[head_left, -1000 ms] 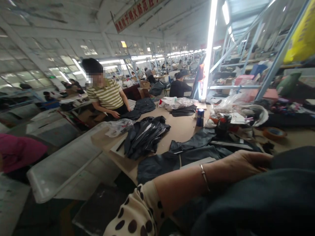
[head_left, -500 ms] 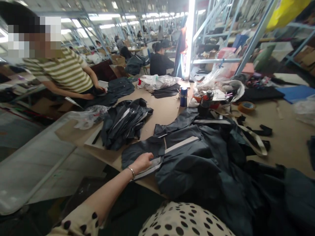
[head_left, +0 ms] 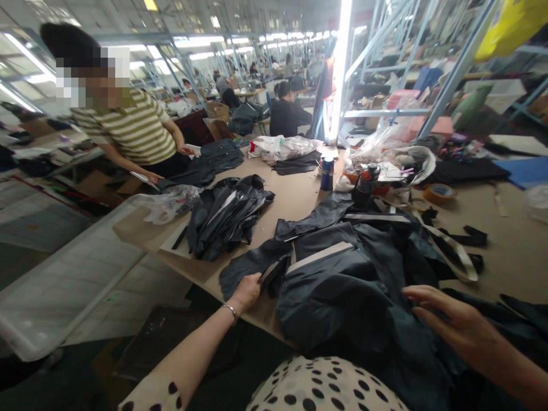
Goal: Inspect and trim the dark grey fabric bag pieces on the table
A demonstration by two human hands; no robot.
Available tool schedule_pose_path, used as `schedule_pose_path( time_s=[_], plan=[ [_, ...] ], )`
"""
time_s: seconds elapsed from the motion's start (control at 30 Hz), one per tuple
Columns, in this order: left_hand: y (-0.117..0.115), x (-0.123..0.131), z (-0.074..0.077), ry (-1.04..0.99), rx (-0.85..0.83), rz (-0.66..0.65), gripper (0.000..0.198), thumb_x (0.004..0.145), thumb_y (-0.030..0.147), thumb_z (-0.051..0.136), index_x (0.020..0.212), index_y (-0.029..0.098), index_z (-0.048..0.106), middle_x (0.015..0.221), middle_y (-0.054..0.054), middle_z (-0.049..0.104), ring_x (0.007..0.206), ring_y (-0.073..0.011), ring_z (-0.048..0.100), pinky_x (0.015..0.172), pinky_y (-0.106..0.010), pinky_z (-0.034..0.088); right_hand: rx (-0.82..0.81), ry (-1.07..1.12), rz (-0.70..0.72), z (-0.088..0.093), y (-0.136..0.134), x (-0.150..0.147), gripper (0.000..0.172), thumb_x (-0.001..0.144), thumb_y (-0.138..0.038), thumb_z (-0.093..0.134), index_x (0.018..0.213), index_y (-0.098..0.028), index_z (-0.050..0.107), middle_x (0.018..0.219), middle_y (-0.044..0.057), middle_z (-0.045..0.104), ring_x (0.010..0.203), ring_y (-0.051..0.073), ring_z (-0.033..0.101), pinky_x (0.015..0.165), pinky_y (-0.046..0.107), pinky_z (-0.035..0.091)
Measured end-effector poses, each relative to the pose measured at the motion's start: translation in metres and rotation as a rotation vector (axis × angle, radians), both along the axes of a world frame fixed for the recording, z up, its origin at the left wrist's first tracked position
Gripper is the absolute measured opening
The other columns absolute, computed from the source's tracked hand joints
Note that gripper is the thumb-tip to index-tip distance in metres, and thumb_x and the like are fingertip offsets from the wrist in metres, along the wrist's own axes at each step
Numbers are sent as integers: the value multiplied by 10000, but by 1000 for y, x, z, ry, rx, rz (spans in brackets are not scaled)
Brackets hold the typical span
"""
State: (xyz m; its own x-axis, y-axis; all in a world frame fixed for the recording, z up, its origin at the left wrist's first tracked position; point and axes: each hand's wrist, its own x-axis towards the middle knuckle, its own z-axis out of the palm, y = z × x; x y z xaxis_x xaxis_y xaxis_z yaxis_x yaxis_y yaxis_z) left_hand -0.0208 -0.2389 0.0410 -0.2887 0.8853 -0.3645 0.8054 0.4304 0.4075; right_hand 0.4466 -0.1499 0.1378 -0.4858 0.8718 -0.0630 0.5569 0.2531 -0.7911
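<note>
A dark garment with a pale grey strip across it lies spread over the table's near edge. At its left side my left hand, wearing a bracelet, is closed on the edge of a dark fabric piece, which folds up between the fingers. My right hand is over the right part of the garment, fingers stretched and thumb apart, nothing in it. Whether its fingertips touch the cloth I cannot tell. Past my left hand sits a heap of dark cut pieces with pale strips.
A person in a striped shirt stands at the far left, handling dark cloth. A blue can, a dark bottle, a roll of tape and a pale strap are on the table. A bright tube light stands behind.
My right hand has come into view from the right, over the garment. My left hand has closed on the fabric edge and lifted it, folding its strip over. The other person's hands have shifted.
</note>
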Motion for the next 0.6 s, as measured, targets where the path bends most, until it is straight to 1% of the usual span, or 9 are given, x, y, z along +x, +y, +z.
schedule_pose_path(
  time_s=[0.07, 0.13, 0.2, 0.27, 0.37, 0.43, 0.5, 0.53, 0.6],
  plan=[
    [6, 6, 32, -96, 100, 73, 244, 869, 221, 405, 852, 70, 596, 892, -140, 633, 866, -238, 592, 765, -292, 429, -31, 53, 193, 2, -7, -58, 240, 864, -359, 528, 1052, -264, 643, 1103, 85, 621, 983, 204, 594, 874, 360, 479],
    [11, 25, 66, -248, 173, 84, 327, 877, 319, 416, 982, 64, 592, 979, -119, 646, 884, -220, 603, 731, -263, 457, -84, 147, 309, 6, -19, -111, 240, 876, -308, 502, 1064, -234, 631, 1065, 61, 627, 979, 184, 587, 879, 335, 485],
    [15, 55, 93, -443, 248, 89, 404, 876, 383, 441, 1086, 58, 557, 1013, -108, 648, 919, -204, 608, 752, -251, 477, -160, 269, 312, 8, -32, -153, 318, 848, -247, 506, 1154, -217, 587, 1095, 55, 609, 993, 175, 578, 881, 324, 495],
    [17, 88, 110, -759, 318, 145, 473, 833, 435, 548, 1107, 49, 549, 1003, -119, 650, 869, -203, 612, 743, -268, 489, -144, 383, 229, 7, -43, -185, 504, 796, -228, 538, 1294, -187, 479, 1258, 88, 516, 1135, 198, 510, 977, 362, 456],
    [20, 128, 117, -974, 375, 225, 513, 813, 518, 581, 1075, 77, 580, 1008, -110, 649, 847, -188, 610, 783, -273, 487, -59, 474, 80, -1, -48, -208, 709, 775, -292, 571, 1410, -126, 302, 1461, 140, 270, 1370, 234, 245, 1161, 425, 221],
    [26, 144, 114, -1051, 391, 296, 534, 791, 551, 598, 1059, 89, 601, 1017, -107, 646, 901, -194, 608, 832, -267, 475, -67, 510, 20, -6, -45, -208, 757, 783, -333, 576, 1430, -126, 244, 1481, 137, 226, 1397, 222, 183, 1183, 409, 152],
    [33, 150, 110, -1154, 352, 319, 563, 769, 549, 628, 1108, 101, 598, 1036, -105, 642, 944, -203, 601, 855, -269, 471, -62, 526, -25, -9, -39, -199, 789, 770, -304, 586, 1442, -142, 207, 1462, 127, 262, 1378, 211, 228, 1176, 385, 174],
    [36, 150, 109, -1187, 317, 303, 582, 761, 547, 640, 1140, 109, 590, 1049, -103, 638, 959, -207, 597, 858, -271, 472, -39, 503, -35, -9, -35, -192, 756, 767, -273, 578, 1430, -145, 238, 1426, 129, 319, 1345, 216, 287, 1160, 383, 214],
    [39, 145, 109, -1170, 227, 239, 646, 723, 575, 664, 1160, 106, 583, 1066, -109, 631, 969, -227, 591, 822, -278, 490, 29, 404, -1, -8, -28, -177, 535, 785, -221, 526, 1306, -147, 430, 1249, 123, 487, 1183, 229, 449, 1066, 388, 343]
  ],
)
